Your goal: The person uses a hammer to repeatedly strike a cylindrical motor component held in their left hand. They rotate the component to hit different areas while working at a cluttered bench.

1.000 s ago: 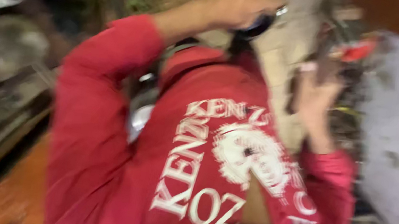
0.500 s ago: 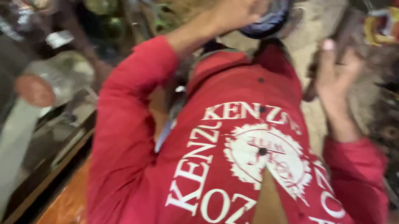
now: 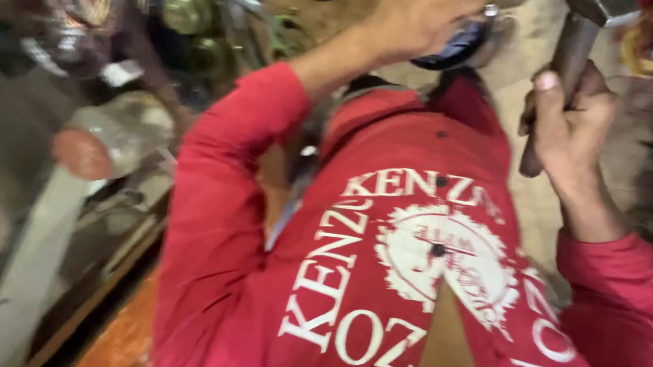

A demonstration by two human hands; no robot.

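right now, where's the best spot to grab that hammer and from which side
Best on the bare middle of the hammer handle, fingers wrapping it from the side, as the right hand does now. The handle stands nearly upright with the metal head on top, so a grip below the head looks steadiest. The left hand steadies a dark round part.

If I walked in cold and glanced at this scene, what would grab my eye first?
Most likely the bright red shirt with white lettering that fills the middle of the view. Next, the right hand at upper right, gripping the handle of a hammer, and the left hand at top centre, pressed on a dark round part. A blurred, cluttered workbench lies to the left.
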